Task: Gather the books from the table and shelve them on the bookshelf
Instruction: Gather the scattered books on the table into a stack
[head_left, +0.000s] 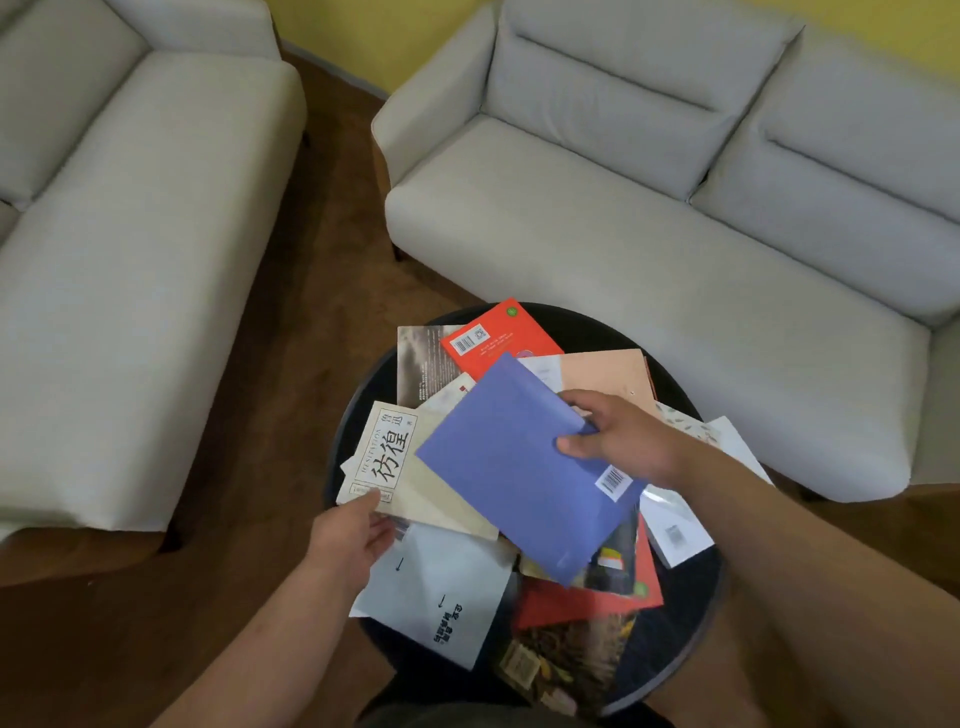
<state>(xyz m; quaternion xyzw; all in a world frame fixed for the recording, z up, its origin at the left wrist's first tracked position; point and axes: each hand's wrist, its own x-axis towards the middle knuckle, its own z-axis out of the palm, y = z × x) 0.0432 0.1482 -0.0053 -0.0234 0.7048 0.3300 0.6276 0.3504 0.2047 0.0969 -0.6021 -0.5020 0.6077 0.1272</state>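
Note:
Several books lie scattered and overlapping on a round black table (582, 319). My right hand (618, 436) grips the right edge of a blue book (511, 467), which is tilted above the pile. My left hand (350, 538) pinches the near corner of a beige book with black characters (384, 457). An orange-red book (498, 338) lies at the far side, a white book (441, 592) near my left hand, and a red book (582, 597) under the blue one. No bookshelf is in view.
A grey sofa (675, 197) stands behind the table and a second grey sofa (119, 249) at the left. Brown wooden floor (322, 234) runs between them. A yellow wall is at the back.

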